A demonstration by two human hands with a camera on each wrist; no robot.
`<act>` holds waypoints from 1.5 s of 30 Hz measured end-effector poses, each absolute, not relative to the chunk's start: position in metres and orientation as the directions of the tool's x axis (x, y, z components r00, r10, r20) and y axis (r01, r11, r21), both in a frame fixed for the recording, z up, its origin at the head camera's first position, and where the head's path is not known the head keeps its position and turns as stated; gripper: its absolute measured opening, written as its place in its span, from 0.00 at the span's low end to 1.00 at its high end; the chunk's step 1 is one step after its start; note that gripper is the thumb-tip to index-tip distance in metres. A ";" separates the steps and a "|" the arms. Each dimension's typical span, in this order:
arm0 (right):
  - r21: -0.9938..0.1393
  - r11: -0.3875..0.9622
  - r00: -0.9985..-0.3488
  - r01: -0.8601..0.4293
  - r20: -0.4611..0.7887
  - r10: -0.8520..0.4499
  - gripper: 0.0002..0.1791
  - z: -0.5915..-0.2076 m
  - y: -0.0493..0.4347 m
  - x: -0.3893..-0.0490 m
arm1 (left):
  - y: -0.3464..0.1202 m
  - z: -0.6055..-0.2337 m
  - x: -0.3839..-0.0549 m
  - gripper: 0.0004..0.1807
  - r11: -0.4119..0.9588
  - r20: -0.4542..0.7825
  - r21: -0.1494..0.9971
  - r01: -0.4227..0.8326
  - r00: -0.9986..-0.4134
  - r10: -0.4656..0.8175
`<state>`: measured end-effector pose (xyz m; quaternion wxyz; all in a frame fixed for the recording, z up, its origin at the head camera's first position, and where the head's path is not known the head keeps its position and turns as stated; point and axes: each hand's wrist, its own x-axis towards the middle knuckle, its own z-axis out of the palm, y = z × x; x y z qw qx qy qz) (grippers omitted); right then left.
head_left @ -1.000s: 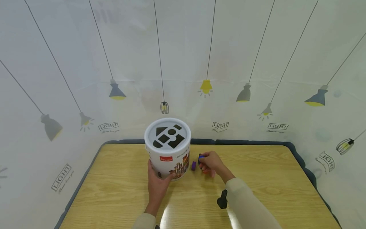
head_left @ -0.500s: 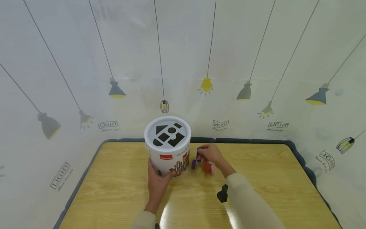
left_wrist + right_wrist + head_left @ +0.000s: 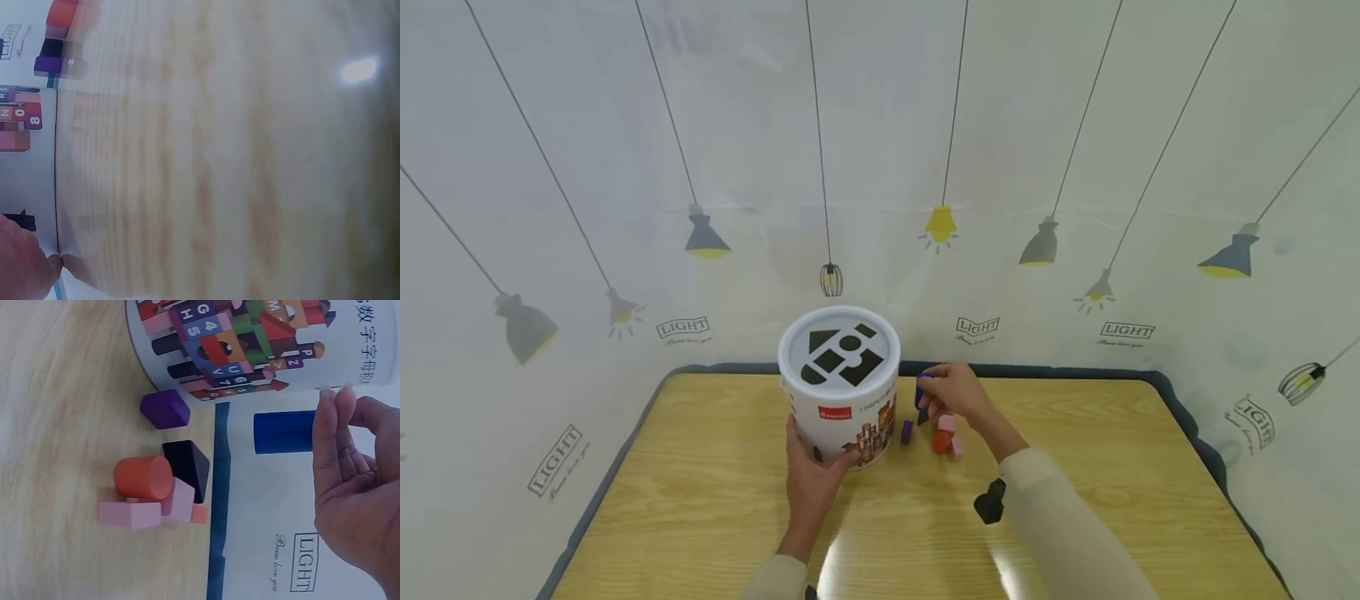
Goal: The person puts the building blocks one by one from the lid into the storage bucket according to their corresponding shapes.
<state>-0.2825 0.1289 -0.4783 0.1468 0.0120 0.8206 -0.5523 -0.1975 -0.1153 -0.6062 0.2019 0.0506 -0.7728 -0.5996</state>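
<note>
A white bucket (image 3: 808, 425) of toy blocks stands on the table, its lid (image 3: 797, 350) cut with shaped holes. My left hand (image 3: 815, 483) holds its lower side, thumb across the front, other fingers partly hidden behind it. Between thumb and fingertips, my right hand (image 3: 961, 392) pinches a blue cylinder block (image 3: 282, 432), raised above the other blocks to the bucket's right. Below that hand lie a purple block (image 3: 165, 409), a black triangular block (image 3: 187, 469), an orange cylinder block (image 3: 142, 477) and pink blocks (image 3: 129, 514), with a small orange piece (image 3: 199, 514) partly hidden.
The wooden table (image 3: 700, 500) has a dark blue edge strip (image 3: 1060, 372) along its back and sides. Behind it hangs a pale wall sheet (image 3: 880, 125) printed with lamps. A black device (image 3: 990, 502) sits at my right wrist.
My right hand has lifted the blue cylinder block up and slightly away from the pile, uncovering the black, orange and pink blocks. The left hand and bucket stay put.
</note>
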 end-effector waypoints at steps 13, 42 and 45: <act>-0.920 0.375 -0.963 0.110 -0.193 -0.191 0.18 -0.451 0.130 -0.282 | -0.115 -0.606 -0.198 0.67 0.258 0.271 0.947 0.194 -0.911 -0.310; -0.931 0.364 -0.959 -0.038 -0.069 -0.275 0.16 -0.404 0.116 -0.270 | -0.115 -0.607 -0.196 0.68 0.249 0.228 0.956 0.153 -0.923 -0.309; -0.929 0.367 -0.959 -0.053 -0.055 -0.278 0.15 -0.399 0.113 -0.269 | -0.116 -0.606 -0.197 0.68 0.263 0.226 0.954 0.145 -0.923 -0.312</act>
